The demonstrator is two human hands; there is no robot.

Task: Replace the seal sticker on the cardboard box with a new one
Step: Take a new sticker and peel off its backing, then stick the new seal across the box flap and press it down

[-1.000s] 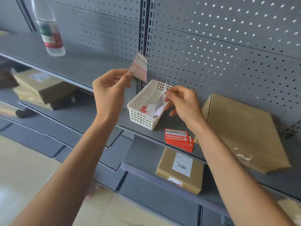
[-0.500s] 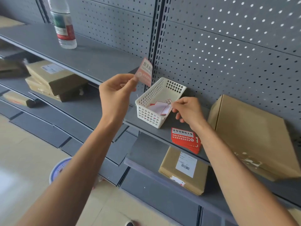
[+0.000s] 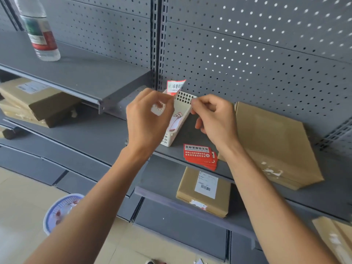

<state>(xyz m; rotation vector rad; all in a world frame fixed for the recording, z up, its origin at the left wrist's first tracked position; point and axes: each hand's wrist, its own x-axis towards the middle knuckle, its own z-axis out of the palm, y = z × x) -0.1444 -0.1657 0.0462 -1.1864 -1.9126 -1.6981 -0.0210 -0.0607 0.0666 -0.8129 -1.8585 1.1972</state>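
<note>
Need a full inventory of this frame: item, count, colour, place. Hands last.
Peeled red-and-white seal sticker: 1, pinched in left hand, above basket.
White perforated plastic basket: 1, middle shelf, holds white backing sheets.
Stack of red seal stickers: 1, shelf front edge.
Large tan cardboard box: 1, right of the hands, white residue patches.
Small brown labelled cardboard box: 1, lower shelf, white barcode label.
Brown cardboard boxes: stack, lower left shelf, count unclear.
Clear plastic water bottle: 1, red-green label, upper left shelf.
Round blue-rimmed bin: 1, floor.
Grey pegboard shelving: backdrop.
Left hand: holds sticker.
Right hand: curled at basket rim; whether it holds anything is unclear.
</note>
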